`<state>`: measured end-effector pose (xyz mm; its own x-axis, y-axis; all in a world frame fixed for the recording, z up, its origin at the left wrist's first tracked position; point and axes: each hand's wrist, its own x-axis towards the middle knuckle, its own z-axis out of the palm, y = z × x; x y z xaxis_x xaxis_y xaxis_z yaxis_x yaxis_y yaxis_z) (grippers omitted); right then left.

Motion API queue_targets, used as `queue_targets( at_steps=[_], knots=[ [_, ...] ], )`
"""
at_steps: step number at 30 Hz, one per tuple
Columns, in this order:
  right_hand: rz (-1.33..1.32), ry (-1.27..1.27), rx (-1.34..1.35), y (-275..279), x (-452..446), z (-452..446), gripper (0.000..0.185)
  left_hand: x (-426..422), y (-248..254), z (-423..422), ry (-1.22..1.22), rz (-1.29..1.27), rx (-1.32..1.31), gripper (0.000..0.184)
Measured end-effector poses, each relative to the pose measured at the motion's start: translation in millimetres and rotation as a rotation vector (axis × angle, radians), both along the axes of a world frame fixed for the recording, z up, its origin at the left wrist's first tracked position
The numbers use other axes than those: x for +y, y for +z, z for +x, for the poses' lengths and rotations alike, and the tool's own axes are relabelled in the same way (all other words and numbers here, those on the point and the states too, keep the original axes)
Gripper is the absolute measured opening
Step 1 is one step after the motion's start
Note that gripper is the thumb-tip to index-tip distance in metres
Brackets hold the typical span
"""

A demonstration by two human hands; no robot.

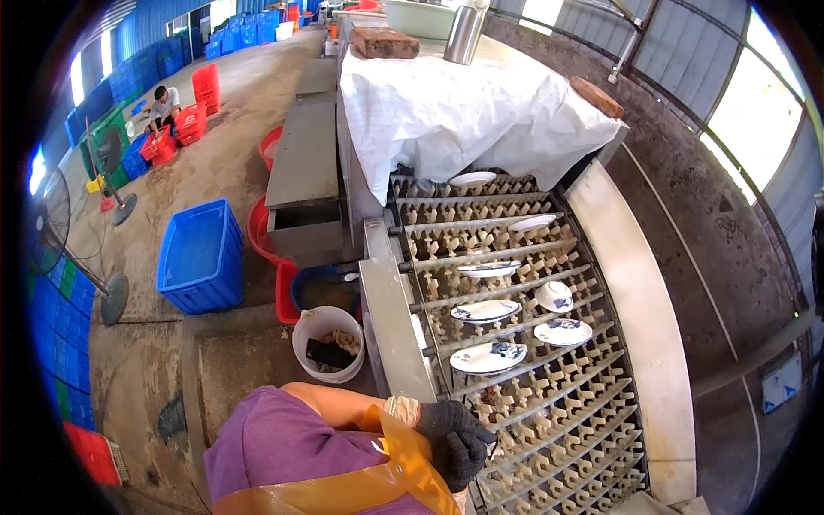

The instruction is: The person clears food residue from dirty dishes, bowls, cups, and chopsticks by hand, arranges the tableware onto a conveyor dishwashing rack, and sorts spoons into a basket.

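Observation:
At the bottom centre, my left hand [442,422], in a dark knit glove, is closed beside the conveyor's left edge. My right hand [463,462], gloved alike, is closed against it just below. Whatever they hold is hidden, though a thin dark tip shows at the fingers. The conveyor [549,412] has rows of pale pegs and metal bars. Nearest to my hands is a blue-patterned oval plate [487,358]. Beyond it lie another plate [563,332], a plate [486,311], a tilted bowl [554,297] and more dishes near the white sheet [481,107].
A white bucket [329,343] and a blue bin [200,257] stand left of the conveyor. Metal boxes [305,163] run alongside. A brick [384,43] and a steel flask [464,36] rest on the sheet. Far left are a fan [51,215] and a crouching person [163,110].

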<state>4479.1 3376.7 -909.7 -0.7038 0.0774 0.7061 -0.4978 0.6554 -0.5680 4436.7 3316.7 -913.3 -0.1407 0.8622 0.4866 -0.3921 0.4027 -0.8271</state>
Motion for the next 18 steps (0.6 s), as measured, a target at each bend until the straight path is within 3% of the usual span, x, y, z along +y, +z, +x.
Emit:
queue_targets(
  at_steps=[2,3,5,6,7,8,9,11,12,13,14,17,18],
  knots=[
    [-0.018,0.002,0.008,-0.7,0.9,4.1,0.038,-2.6,13.2,2.2,0.059,0.076,-0.279,0.023],
    [-0.033,0.002,0.013,-2.6,1.3,6.8,0.039,-14.5,22.1,-12.4,-0.028,-0.133,0.039,0.027],
    [-0.154,0.011,-0.005,-11.7,1.9,16.0,0.039,-11.2,10.3,-10.5,-0.115,-0.340,0.357,0.030],
    [-0.376,0.044,-0.119,-21.2,0.8,21.1,0.039,6.2,-24.7,5.4,0.069,-0.112,0.209,0.017],
    [-0.769,0.057,-0.400,-37.5,0.8,26.5,0.039,6.7,-23.8,5.9,0.160,-0.001,0.131,0.014],
    [-0.770,0.056,-0.400,-35.8,2.9,28.0,0.039,3.5,-3.9,4.9,0.250,0.114,0.059,0.017],
    [-0.592,0.055,-0.350,-31.9,7.0,29.1,0.039,-9.6,15.6,-10.0,0.014,-0.067,0.211,0.020],
    [-0.236,0.050,-0.249,-19.3,17.1,30.7,0.040,-9.5,27.3,-6.3,-0.226,-0.247,0.361,0.034],
    [-0.054,0.049,-0.206,-14.3,19.9,31.2,0.041,5.4,10.0,13.6,-0.130,-0.059,0.013,0.035],
    [0.120,0.044,-0.147,-9.2,22.7,31.6,0.041,8.2,3.6,16.3,-0.079,0.026,-0.168,0.035],
    [0.192,0.029,-0.087,-6.0,21.9,33.6,0.040,10.7,-1.2,18.8,-0.033,0.128,-0.336,0.036],
    [0.099,-0.006,0.004,4.6,14.7,28.8,0.036,2.7,-7.0,8.9,-0.082,-0.196,0.099,0.032],
    [0.066,-0.012,0.023,8.4,13.2,28.8,0.034,4.3,-3.6,14.3,0.033,-0.162,0.130,0.024]
  ],
)
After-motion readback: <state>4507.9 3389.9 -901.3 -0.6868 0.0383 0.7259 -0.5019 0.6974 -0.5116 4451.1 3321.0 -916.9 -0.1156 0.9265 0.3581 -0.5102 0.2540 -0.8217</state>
